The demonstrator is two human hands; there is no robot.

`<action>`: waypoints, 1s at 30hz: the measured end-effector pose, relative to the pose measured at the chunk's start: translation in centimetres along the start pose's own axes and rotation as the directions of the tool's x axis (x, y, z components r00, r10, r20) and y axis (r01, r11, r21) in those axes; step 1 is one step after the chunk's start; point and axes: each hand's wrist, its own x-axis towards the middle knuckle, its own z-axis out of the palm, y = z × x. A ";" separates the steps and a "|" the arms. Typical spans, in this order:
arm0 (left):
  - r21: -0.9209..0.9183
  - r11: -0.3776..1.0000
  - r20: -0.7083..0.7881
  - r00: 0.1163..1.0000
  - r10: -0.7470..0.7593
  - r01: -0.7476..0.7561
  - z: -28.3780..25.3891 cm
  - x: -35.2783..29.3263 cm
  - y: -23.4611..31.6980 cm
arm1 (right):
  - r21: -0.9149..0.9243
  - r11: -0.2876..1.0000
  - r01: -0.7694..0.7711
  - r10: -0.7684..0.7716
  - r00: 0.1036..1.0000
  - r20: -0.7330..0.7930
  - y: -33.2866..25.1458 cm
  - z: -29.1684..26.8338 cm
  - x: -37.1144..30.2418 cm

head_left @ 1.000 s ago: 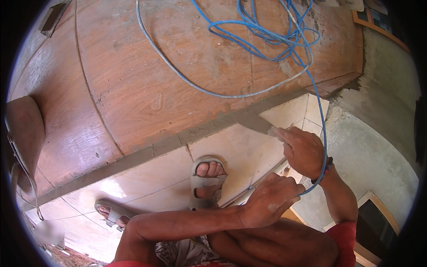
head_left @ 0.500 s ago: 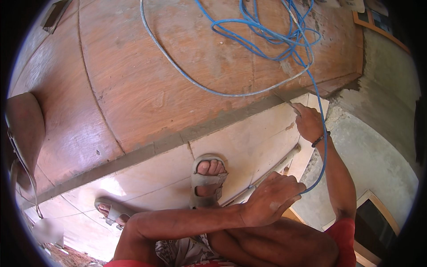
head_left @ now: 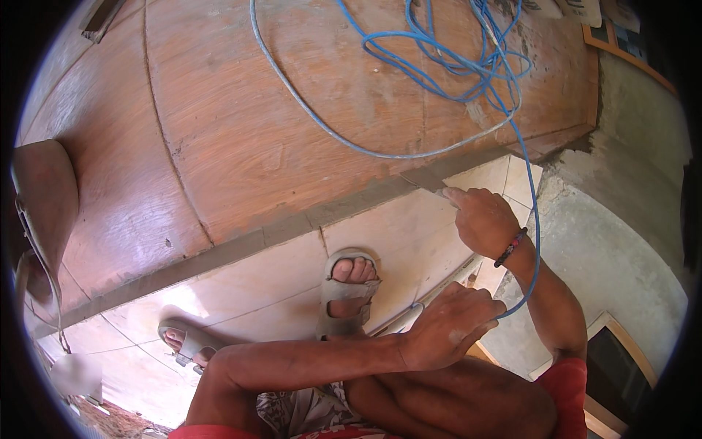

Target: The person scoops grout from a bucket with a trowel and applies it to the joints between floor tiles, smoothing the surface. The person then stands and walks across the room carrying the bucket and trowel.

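Observation:
My right hand (head_left: 488,222), with a beaded bracelet at its wrist, is closed round the handle of a small flat trowel (head_left: 425,180). The trowel's blade lies against the strip of wet grey mortar (head_left: 292,225) between the brown tiles and the pale tiles. My left hand (head_left: 452,328) is closed nearer to me, over my bent leg. A blue cable (head_left: 534,245) runs down past my right wrist into its fingers. The fingers partly hide what else is in that hand.
Loops of blue cable (head_left: 468,69) lie tangled on the brown tile floor (head_left: 241,124). My sandalled feet (head_left: 349,289) rest on the pale tiles (head_left: 256,304). A rough cement wall (head_left: 607,227) rises at the right. A dark curved object (head_left: 47,183) stands at far left.
My right hand has drawn the trowel leftward and slightly nearer along the mortar strip. My left hand stays almost where it was, still on the cable.

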 end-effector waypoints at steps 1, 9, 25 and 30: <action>0.008 1.000 0.002 1.000 -0.002 0.002 0.1 -0.2 -0.1 | -0.032 0.999 -0.007 0.007 1.000 0.009 -0.5 0.1 0.0; -0.022 1.000 -0.011 1.000 0.005 -0.005 -0.3 -0.9 0.7 | -0.090 0.995 -0.033 0.043 0.992 0.119 -5.8 -0.2 -1.0; -0.135 0.991 0.037 0.999 0.027 -0.022 -0.9 -2.0 1.7 | 0.468 0.870 -0.153 0.191 0.981 -0.036 0.5 -0.9 -6.2; -0.128 0.991 0.057 0.997 0.048 -0.040 -0.8 -2.1 1.4 | 0.380 0.901 -0.210 0.299 0.935 -0.191 2.4 1.8 -5.9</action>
